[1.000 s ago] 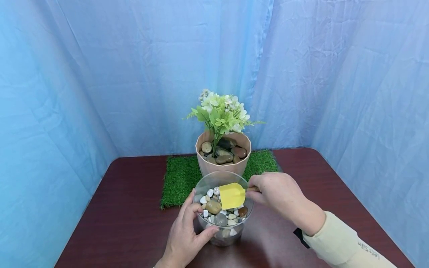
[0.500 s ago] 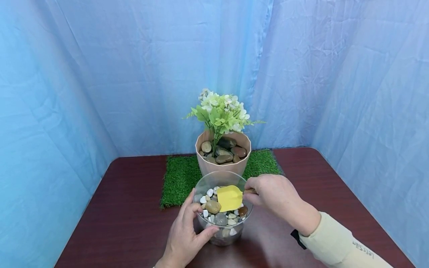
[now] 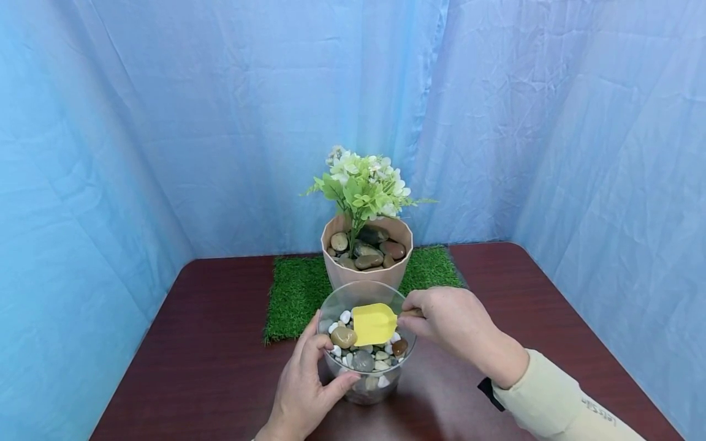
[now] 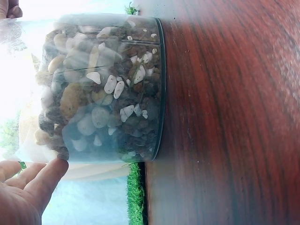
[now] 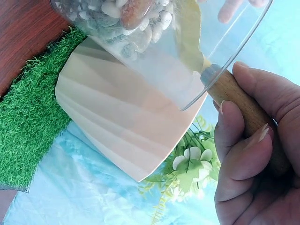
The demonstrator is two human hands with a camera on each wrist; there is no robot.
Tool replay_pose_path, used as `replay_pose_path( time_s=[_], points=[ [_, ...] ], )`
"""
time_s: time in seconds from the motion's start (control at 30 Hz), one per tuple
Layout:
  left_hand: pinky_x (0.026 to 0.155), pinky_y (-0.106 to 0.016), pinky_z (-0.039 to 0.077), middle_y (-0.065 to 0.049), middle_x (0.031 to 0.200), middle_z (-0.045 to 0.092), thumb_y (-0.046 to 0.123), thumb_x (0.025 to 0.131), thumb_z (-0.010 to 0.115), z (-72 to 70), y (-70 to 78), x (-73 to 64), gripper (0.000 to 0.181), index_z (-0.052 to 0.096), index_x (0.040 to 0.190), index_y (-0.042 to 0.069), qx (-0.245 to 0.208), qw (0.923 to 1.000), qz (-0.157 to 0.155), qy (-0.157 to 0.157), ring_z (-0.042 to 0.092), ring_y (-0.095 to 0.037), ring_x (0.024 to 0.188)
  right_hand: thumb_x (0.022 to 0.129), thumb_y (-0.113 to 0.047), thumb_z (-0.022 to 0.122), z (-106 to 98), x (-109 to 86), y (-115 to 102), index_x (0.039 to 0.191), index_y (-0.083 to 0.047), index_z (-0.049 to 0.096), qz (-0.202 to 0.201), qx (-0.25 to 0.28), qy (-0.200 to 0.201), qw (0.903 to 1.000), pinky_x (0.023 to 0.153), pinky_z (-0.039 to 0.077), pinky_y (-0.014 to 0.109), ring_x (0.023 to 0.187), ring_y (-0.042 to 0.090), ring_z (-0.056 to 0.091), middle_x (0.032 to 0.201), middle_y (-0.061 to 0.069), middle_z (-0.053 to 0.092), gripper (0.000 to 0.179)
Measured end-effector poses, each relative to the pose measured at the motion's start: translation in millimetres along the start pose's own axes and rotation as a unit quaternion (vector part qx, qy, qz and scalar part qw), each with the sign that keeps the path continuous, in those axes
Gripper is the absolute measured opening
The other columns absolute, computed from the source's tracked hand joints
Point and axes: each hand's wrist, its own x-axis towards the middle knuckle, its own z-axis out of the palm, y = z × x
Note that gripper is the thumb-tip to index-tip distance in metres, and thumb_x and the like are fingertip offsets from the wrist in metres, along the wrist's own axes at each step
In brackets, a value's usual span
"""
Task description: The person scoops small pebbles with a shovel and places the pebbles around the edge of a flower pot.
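A clear container [image 3: 366, 395] with pebbles in it stands near the front of the table. My left hand [image 3: 309, 373] grips it from the left, thumb near the front rim and fingers along the side. In my right hand [image 3: 452, 324] is a small yellow shovel [image 3: 375, 324], held by its wooden handle [image 5: 243, 105] with fingers and thumb curled round. The blade lies inside the container, low over the pebbles, its front edge against a large tan stone [image 3: 344, 337]. White, grey and brown pebbles [image 4: 86, 124] show through the clear wall in the left wrist view.
Right behind the container stands a pale pink flowerpot [image 3: 366, 275] with larger stones and a white-flowered plant [image 3: 364, 184]. The pot is on a green grass mat [image 3: 298, 300]. Blue curtains [image 3: 265, 122] enclose the back and sides of the dark red table [image 3: 209, 343].
The right hand has brought the shovel left across the pebbles. The large tan stone has shifted slightly left and up. The left hand has stayed on the container.
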Motion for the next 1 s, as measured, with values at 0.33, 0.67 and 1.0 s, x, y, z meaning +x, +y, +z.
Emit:
replay_pose_path(
  time_s=[0.33, 0.67, 1.0],
  points=[
    [0.098, -0.014, 0.051, -0.021, 0.163, 0.038, 0.042, 0.085, 0.087, 0.6, -0.9, 0.0, 0.056, 0.055, 0.115, 0.008, -0.001, 0.9999, 0.012, 0.004, 0.057, -0.045, 0.134, 0.088, -0.031, 0.082, 6.5, 1.9, -2.7, 0.087, -0.032, 0.076, 0.013, 0.024, -0.008, 0.9996, 0.058, 0.049, 0.023, 0.061, -0.009, 0.052, 0.074, -0.025, 0.066, 0.006],
    [0.092, -0.033, 0.06, -0.019, 0.164, 0.038, 0.041, 0.085, 0.087, 0.5, -0.6, -0.4, 0.057, 0.055, 0.116, 0.007, 0.003, 1.0, 0.005, -0.001, 0.057, -0.043, 0.134, 0.092, -0.034, 0.078, 14.2, 4.2, -8.7, 0.089, -0.032, 0.077, 0.031, 0.046, -0.015, 0.9983, 0.056, 0.047, 0.021, 0.059, -0.01, 0.049, 0.073, -0.025, 0.066, 0.004],
    [0.092, -0.034, 0.06, -0.019, 0.163, 0.038, 0.041, 0.084, 0.088, 0.0, -0.8, -0.1, 0.057, 0.055, 0.116, 0.006, 0.004, 1.0, 0.004, -0.001, 0.057, -0.044, 0.135, 0.092, -0.035, 0.079, 19.7, 5.9, -13.9, 0.088, -0.034, 0.077, 0.059, 0.055, -0.023, 0.9965, 0.056, 0.046, 0.021, 0.059, -0.011, 0.05, 0.073, -0.027, 0.066, 0.004]
  ],
)
